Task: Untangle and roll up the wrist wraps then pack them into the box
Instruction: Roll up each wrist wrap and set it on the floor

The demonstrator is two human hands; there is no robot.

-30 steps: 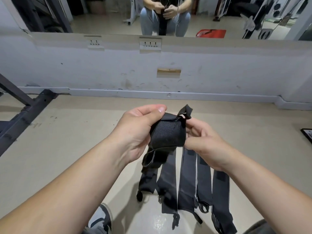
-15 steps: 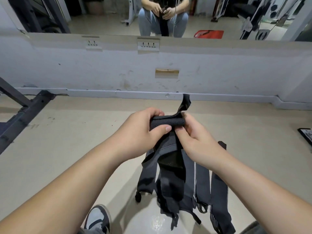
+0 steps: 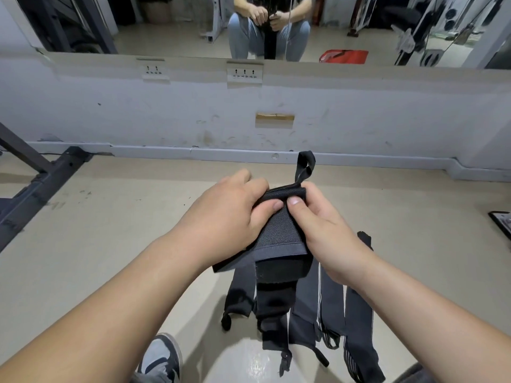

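Observation:
A black wrist wrap (image 3: pixel 279 233) hangs in front of me, its top end folded over into a small roll. My left hand (image 3: pixel 224 217) grips the roll from the left, thumb on the front. My right hand (image 3: pixel 320 225) pinches it from the right, thumb beside the left thumb. The wrap's thumb loop (image 3: pixel 304 165) sticks up above the roll. Several other dark wraps (image 3: pixel 329 313) lie side by side on the floor below my hands, partly hidden by the hanging one. No box is in view.
A white wall with a mirror (image 3: pixel 249 23) stands ahead, sockets (image 3: pixel 244 73) on it. A dark metal rack base (image 3: pixel 41 186) crosses the floor at left. A black flat object (image 3: pixel 502 225) lies at the right edge. My shoe (image 3: pixel 160 355) is near the bottom.
Both hands have turned the wrap's top end over, tightening the roll. The thumb loop now stands higher above it, and the wrap's tail hangs shorter over the wraps on the floor.

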